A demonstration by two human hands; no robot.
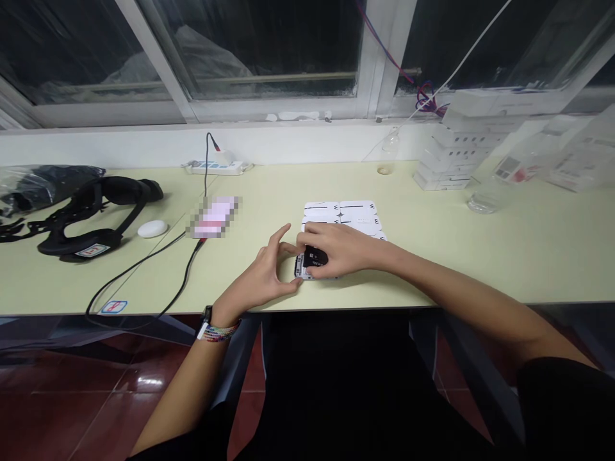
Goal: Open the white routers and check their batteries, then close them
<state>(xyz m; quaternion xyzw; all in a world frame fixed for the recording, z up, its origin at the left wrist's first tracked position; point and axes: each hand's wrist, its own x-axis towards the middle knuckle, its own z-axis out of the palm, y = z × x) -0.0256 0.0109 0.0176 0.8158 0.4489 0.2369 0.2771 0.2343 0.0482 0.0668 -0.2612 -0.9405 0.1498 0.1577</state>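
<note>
My right hand (339,246) is closed with its fingertips on a black flat battery (316,257) whose white print ends in "mAh". Beneath the battery lies a small flat device (299,266) with a barcode label at its left end; the right side is hidden under my palm. My left hand (266,272) curves round that left end, thumb at the near corner and a fingertip at the far corner, index finger raised. Just behind my right hand, white printed cards or boxes (358,214) with black marks lie in a block, partly covered by the hand.
To the left are a black headset (110,192), a white oval case (152,228) and a blurred-out phone (214,216) on a black cable (185,291). A power strip (218,168) sits by the wall. Stacked white boxes (446,157) and a clear bottle (516,166) stand back right.
</note>
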